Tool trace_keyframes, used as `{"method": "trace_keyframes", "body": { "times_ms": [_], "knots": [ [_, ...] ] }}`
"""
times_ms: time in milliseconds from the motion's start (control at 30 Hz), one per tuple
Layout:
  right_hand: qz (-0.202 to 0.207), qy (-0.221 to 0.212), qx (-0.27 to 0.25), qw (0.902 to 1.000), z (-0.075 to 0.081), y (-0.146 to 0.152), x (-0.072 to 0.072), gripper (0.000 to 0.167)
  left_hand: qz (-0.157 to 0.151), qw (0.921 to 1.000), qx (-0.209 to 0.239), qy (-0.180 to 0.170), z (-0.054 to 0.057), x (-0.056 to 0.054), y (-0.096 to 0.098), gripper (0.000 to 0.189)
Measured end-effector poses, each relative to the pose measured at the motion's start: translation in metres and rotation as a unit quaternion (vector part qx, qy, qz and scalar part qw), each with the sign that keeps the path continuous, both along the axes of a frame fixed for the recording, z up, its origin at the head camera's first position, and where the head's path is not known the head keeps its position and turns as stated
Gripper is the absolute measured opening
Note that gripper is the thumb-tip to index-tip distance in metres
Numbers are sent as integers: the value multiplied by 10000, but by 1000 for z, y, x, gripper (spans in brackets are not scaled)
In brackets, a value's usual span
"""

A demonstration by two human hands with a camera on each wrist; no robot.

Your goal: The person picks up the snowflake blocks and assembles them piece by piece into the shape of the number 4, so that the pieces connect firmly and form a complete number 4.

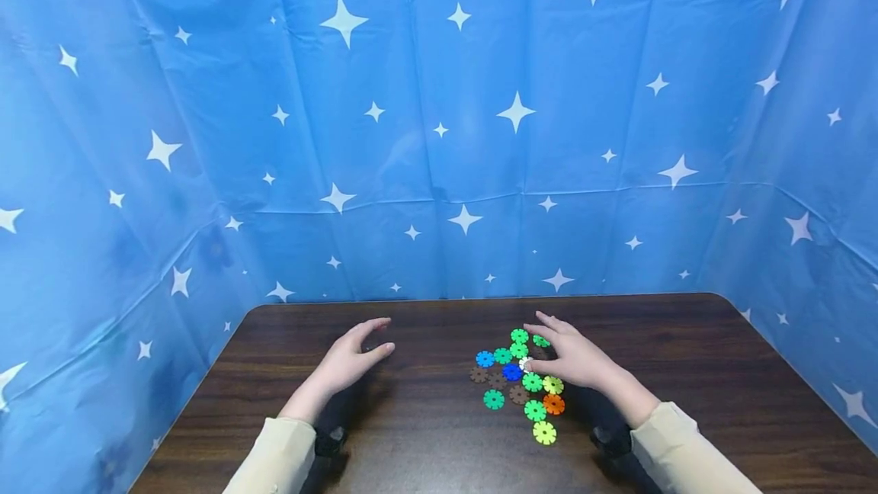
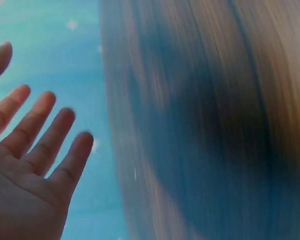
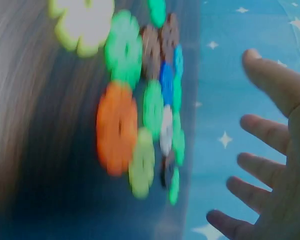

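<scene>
Several flat, notched plastic discs shaped like snowflakes lie in a loose cluster right of the table's middle. Among them are an orange disc, a yellow disc, a dark blue disc, a light blue disc, a brown disc and several green ones. My right hand hovers over the cluster's right side, fingers spread and holding nothing; it hides part of a white disc. Off to the left, my left hand is held above the bare wood, thumb and fingers apart, with nothing in it.
The dark wood-grain table has rounded far corners. A blue curtain with white stars stands behind it and along both sides. A dark wrist device sits under the left forearm, and another wrist device under the right.
</scene>
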State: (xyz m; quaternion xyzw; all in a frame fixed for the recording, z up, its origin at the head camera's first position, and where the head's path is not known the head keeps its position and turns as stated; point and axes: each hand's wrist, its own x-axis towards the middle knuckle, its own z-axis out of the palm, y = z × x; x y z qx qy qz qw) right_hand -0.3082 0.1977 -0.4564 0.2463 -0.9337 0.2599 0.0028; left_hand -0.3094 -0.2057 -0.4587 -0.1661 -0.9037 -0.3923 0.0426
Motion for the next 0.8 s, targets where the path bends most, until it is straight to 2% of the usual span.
{"method": "trace_keyframes", "body": {
  "times_ms": [167, 333, 433, 633, 800],
  "knots": [
    [234, -196, -329, 9990, -5, -24, 0, 51, -163, 9978, 589, -259, -4, 1, 34, 38],
    [118, -593, -921, 9939, -13, -40, -2, 36, -345, 9944, 881, -468, -15, 4, 68, 33],
    [22, -868, -1313, 9875, -18, -46, -6, 32, -349, 9907, 1083, -743, -20, 5, 86, 34],
    [-182, -1237, -1703, 9774, -25, -53, -9, 31, -266, 9758, 1631, -1435, -23, 5, 111, 36],
    [-180, -1557, -1825, 9706, -32, -56, -8, 32, 2, 9668, 1804, -1812, -26, 7, 123, 34]
  ]
}}
